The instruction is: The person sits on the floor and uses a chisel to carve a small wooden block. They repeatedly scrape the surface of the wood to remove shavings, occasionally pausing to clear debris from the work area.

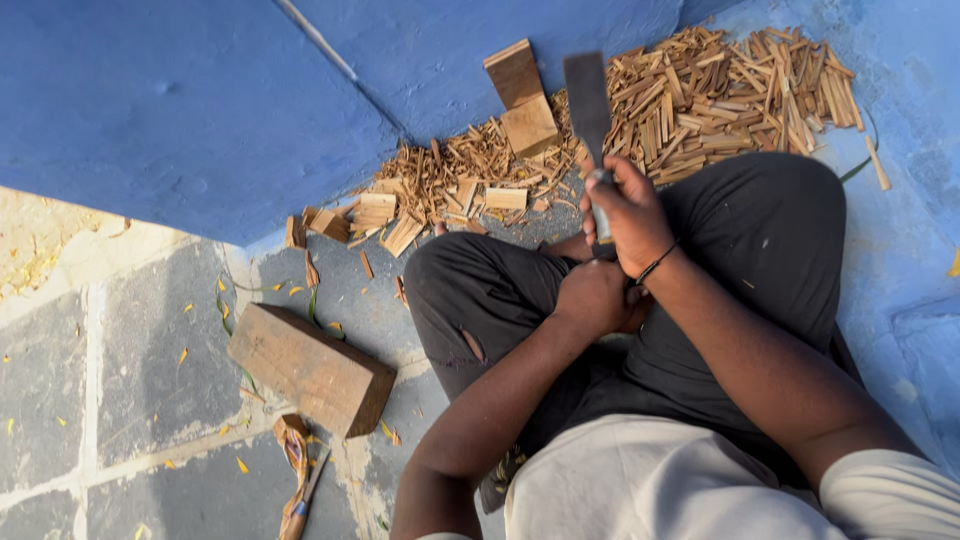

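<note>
The right hand (630,215) grips a broad-bladed chisel (588,110) upright above the person's crossed legs. The left hand (592,297), just below it, is closed, contents hidden. Split wood sticks (720,95) lie heaped beyond the chisel; a wooden block (310,368) sits well left.

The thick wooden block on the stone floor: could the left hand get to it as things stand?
Probably yes. The wooden block lies bare on the person's left beyond the bent knee, nothing on it. The left hand rests low by the right hand, which grips the chisel.

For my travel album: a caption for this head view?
Seated person's right hand raises a flat blade above split wood sticks.
</note>
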